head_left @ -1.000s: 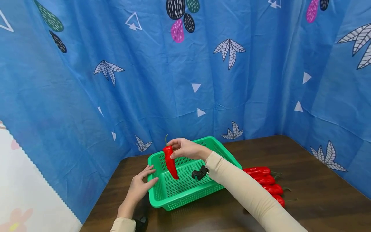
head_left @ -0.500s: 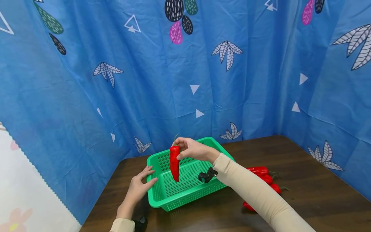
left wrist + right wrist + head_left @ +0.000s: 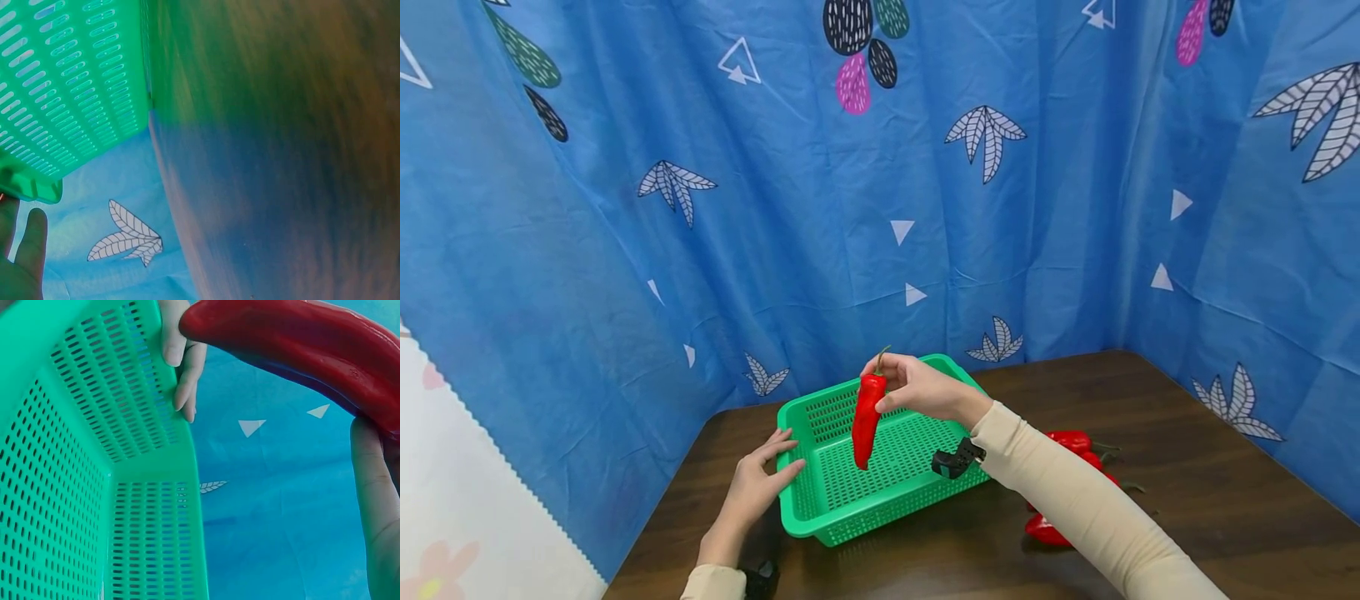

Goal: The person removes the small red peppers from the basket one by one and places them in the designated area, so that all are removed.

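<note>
A glossy red pepper [image 3: 867, 421] with a green stem hangs over the basket, its tip down. My right hand [image 3: 917, 387] pinches it near the stem end, with the thumb in front. In the right wrist view the pepper [image 3: 294, 337] lies across the top, apart from the basket wall. A green plastic basket [image 3: 880, 510] with slotted sides stands on the table; nothing shows in the visible part of its floor. My left hand [image 3: 752, 483] rests with extended fingers at its left rim. The left wrist view shows the basket's slotted side [image 3: 75, 81] close up.
Several more red peppers [image 3: 1047, 531] lie on the brown wooden table [image 3: 1180, 467] to the right, partly hidden by my right sleeve [image 3: 1075, 508]. A blue patterned curtain [image 3: 820, 208] hangs behind the table and around its sides.
My right hand has moved rightward over the basket with the pepper, whose tip now swings to the lower left. More of the loose peppers are covered by the sleeve. The left hand stays at the rim.
</note>
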The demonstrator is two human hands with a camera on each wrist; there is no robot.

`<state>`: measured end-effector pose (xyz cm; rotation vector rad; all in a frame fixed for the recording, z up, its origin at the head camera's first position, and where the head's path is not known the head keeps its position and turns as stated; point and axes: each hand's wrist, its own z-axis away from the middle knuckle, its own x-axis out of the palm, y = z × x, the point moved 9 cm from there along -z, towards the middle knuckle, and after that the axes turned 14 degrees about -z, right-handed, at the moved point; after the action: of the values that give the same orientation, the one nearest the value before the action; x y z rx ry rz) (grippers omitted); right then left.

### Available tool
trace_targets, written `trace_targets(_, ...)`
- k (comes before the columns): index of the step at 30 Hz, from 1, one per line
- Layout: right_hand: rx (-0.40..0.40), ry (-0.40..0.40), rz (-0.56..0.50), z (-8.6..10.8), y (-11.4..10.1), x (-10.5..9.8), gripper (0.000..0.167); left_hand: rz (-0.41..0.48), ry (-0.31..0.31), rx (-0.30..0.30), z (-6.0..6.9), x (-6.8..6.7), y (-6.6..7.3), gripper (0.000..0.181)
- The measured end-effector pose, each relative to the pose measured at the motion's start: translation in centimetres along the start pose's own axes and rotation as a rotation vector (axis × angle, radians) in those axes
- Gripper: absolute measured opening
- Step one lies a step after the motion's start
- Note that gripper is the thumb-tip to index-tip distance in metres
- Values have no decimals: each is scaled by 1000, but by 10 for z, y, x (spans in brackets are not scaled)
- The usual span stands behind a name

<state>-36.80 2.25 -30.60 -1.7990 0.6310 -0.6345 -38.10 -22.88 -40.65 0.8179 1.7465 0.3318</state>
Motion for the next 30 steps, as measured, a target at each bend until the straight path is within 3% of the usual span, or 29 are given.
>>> trace_targets(15, -25, 16, -52, 28, -9, -1, 43, -6, -14, -5, 0, 1, -3, 52)
trace_targets(30, -64, -43, -112, 60, -15, -5, 34, -20, -15, 17, 0, 2, -2, 54)
